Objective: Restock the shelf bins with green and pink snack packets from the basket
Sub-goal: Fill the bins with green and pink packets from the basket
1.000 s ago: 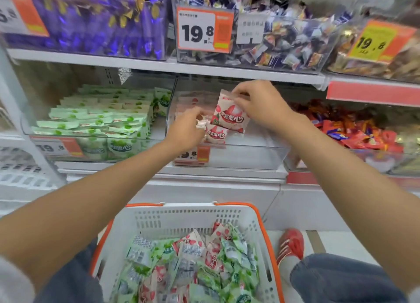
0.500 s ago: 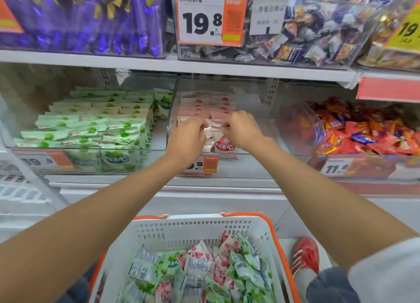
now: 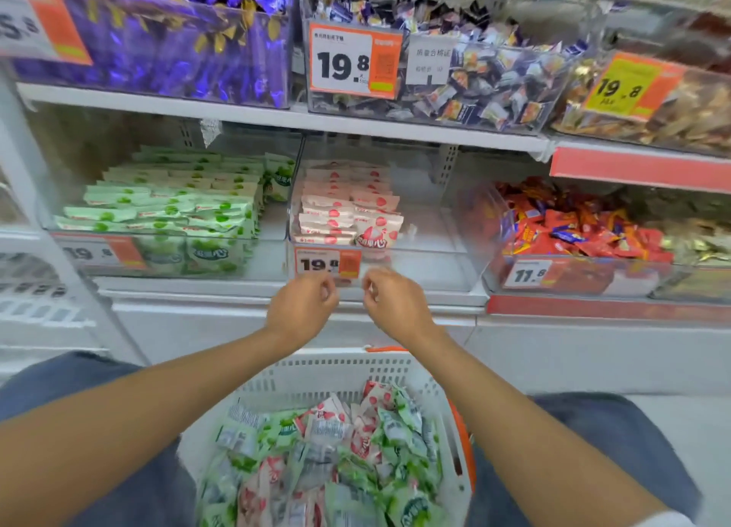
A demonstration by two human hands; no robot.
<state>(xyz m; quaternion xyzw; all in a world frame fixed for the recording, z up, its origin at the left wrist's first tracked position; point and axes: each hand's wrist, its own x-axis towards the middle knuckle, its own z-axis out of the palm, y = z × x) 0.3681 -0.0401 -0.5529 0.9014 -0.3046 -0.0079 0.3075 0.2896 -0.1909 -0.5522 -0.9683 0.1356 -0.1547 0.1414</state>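
Just below the front lip of the middle clear bin [image 3: 427, 267], both hands hover side by side, a little apart, in front of its price tag [image 3: 327, 264]. The left hand [image 3: 302, 309] and the right hand [image 3: 395, 309] each have fingers loosely curled toward the thumb, with nothing pinched between them. Inside that bin the pink packets [image 3: 336, 206] lie in flat overlapping rows along its left side. One front packet [image 3: 377, 232] stands upright facing outward, probably so its label reads from the aisle. The bin to the left holds green packets [image 3: 170, 206] laid the same way and looks nearly full. The basket [image 3: 316, 372] sits low between the person's knees, directly under the hands, presumably to keep each reach short. A loose jumble of mixed packets [image 3: 336, 455], green and pink, fills it, so the restocking looks far from done. A reach down for another pink one seems the likely next move.
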